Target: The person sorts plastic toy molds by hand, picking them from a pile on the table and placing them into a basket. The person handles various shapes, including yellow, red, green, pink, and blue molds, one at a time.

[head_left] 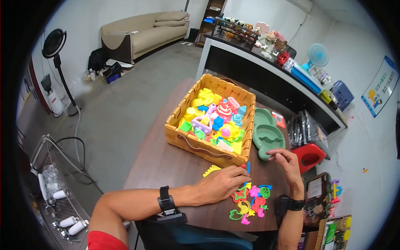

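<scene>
My left hand [229, 182] reaches over the table, in front of the basket, with its fingers bent down together. A blue strip [248, 167] and a bit of red show beside its fingertips; what they grip is hidden. Just below lie several small plastic cutters, among them a red-green butterfly [240, 194], a yellow crescent [244, 206] and a green round one [265, 192]. A yellow toothed piece [211, 170] lies left of my wrist. My right hand [288, 163] hovers by the lower edge of the green tray [268, 135], fingers loosely curled and apart, nothing visible in them.
A woven basket [193, 148] full of colourful plastic toys stands on the brown table [152, 173]. Right of the table are a red plastic stool [309, 156] and stacked dark packages [306, 129]. A black-fronted desk [246, 68] stands behind; a metal rack [62, 204] is at lower left.
</scene>
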`<control>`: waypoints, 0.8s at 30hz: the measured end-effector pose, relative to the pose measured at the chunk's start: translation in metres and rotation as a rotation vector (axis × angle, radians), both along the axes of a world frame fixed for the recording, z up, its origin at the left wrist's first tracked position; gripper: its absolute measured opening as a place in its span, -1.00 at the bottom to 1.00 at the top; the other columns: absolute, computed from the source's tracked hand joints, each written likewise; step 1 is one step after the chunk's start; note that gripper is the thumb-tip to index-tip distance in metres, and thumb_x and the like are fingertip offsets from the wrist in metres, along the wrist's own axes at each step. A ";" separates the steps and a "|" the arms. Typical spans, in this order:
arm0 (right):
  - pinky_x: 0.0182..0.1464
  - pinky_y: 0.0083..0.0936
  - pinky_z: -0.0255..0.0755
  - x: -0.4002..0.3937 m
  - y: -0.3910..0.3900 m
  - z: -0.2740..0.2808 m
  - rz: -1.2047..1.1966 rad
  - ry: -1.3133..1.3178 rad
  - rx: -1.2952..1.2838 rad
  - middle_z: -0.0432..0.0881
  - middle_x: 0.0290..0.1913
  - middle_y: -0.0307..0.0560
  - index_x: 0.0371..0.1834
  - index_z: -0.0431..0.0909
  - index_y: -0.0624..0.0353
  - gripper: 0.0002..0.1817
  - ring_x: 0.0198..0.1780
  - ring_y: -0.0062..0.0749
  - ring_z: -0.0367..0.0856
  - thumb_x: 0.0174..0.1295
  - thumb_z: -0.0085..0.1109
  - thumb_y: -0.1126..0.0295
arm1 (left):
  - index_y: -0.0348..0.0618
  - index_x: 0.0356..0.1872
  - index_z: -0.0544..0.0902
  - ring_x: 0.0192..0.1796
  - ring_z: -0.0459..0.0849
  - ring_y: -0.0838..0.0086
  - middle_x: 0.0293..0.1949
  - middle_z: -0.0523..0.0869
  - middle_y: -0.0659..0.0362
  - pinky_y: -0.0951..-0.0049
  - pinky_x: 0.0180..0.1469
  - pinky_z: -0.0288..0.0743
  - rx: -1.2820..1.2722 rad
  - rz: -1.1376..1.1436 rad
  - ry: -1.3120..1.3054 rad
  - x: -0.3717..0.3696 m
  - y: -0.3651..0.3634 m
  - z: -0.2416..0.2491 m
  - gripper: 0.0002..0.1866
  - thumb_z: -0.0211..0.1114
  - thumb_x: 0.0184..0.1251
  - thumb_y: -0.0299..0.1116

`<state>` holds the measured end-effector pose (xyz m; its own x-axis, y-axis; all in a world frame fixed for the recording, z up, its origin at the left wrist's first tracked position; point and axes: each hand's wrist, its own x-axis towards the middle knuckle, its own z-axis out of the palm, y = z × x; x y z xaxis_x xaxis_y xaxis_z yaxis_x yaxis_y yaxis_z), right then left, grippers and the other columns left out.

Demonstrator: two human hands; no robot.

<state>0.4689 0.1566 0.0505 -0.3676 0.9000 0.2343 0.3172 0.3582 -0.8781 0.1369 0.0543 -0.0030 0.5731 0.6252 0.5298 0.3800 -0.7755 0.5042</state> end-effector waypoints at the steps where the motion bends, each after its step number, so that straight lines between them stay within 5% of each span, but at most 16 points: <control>1: 0.32 -0.43 0.67 -0.003 -0.001 -0.010 0.033 0.080 -0.046 0.96 0.20 -0.09 0.29 0.92 0.33 -0.66 0.14 -0.46 0.85 0.84 0.35 0.26 | -0.28 0.33 0.85 0.34 0.85 0.04 0.27 0.82 0.01 0.05 0.39 0.80 -0.014 0.005 0.027 -0.007 -0.003 -0.002 -0.65 0.51 0.64 -0.42; 12: 0.04 -0.64 0.57 -0.101 -0.059 0.001 0.139 0.254 -0.334 0.89 -0.06 -0.30 0.12 0.93 0.27 -0.66 -0.08 -0.73 0.69 0.84 0.37 0.18 | -0.27 0.33 0.84 0.34 0.85 0.05 0.26 0.82 0.01 0.06 0.39 0.80 -0.259 -0.064 0.344 -0.096 -0.053 0.012 -0.65 0.51 0.64 -0.42; 24: 0.14 -0.57 0.66 -0.141 -0.068 0.011 0.288 0.288 -0.408 0.93 -0.01 -0.19 0.18 0.89 0.26 -0.69 -0.02 -0.65 0.78 0.73 0.51 0.19 | -0.27 0.34 0.84 0.33 0.85 0.05 0.26 0.82 0.01 0.06 0.38 0.80 -0.288 -0.175 0.395 -0.123 -0.053 0.024 -0.65 0.51 0.64 -0.42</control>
